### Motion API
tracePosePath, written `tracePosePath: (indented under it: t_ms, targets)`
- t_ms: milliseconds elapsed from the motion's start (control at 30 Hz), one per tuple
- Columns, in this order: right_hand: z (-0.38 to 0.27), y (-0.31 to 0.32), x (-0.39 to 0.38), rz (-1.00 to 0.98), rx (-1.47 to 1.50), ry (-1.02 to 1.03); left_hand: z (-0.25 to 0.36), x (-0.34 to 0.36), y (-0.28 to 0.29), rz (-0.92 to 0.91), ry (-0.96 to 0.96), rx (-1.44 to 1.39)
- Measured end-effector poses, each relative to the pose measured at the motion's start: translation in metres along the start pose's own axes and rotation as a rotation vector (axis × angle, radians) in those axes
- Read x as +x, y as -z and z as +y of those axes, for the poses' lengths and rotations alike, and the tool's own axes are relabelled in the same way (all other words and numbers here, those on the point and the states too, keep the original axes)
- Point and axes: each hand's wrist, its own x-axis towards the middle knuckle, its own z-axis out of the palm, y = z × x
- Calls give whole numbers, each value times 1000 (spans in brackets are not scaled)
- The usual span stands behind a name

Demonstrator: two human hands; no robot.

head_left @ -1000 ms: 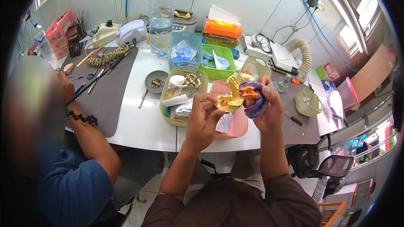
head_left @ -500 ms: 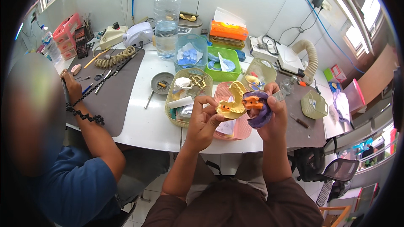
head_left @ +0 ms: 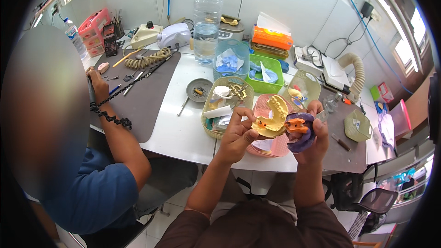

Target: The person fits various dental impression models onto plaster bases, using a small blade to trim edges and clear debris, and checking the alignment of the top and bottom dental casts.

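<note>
the left hand (head_left: 235,140) is clamped on the yellow cast (head_left: 273,121), thumb and fingers pinching its left end, near a small orange insert (head_left: 262,124). the right hand (head_left: 320,140) is closed round the purple mould (head_left: 301,145), whose orange part (head_left: 296,126) faces the cast. the two pieces sit side by side above the tabletop's (head_left: 193,140) front edge — whether they touch, i cannot tell.

since a second ago the grips are unchanged; the whole view has swung, so everything lies further right in it. both pieces remain in hand, neither set down.

under them is the pink basket (head_left: 279,150), close to the front edge, with the yellow basket (head_left: 215,133) just left. behind, toward the back edge, are the green basket (head_left: 268,87) and the bottle (head_left: 207,41); a knife (head_left: 341,142) lies near the right end — apart from both hands.
</note>
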Motion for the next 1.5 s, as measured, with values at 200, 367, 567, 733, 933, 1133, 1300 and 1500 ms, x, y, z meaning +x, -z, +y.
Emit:
tracePosePath:
  t_ms: [200,367,567,733,933,1133,1300,1500]
  targets:
    - [-1,1,-1,24,64,-26,-1,1,1,2,8,2]
    - [0,8,1,39,56,-25,-5,3,0,20,-1,19]
    - [3,3,0,102,95,-69,-3,0,4,60,10,52]
    - [4,17,-7,-49,246,-50,-8,4,1,-22,68,34]
    - [11,28,-11,53,216,-37,-9,4,1,-29,60,35]
    - [14,30,-9,145,192,-25,-9,7,0,-30,53,41]
    - [15,27,-8,226,205,-27,-11,8,4,-32,64,41]
    - [14,19,-10,186,220,-16,-11,6,4,-32,77,26]
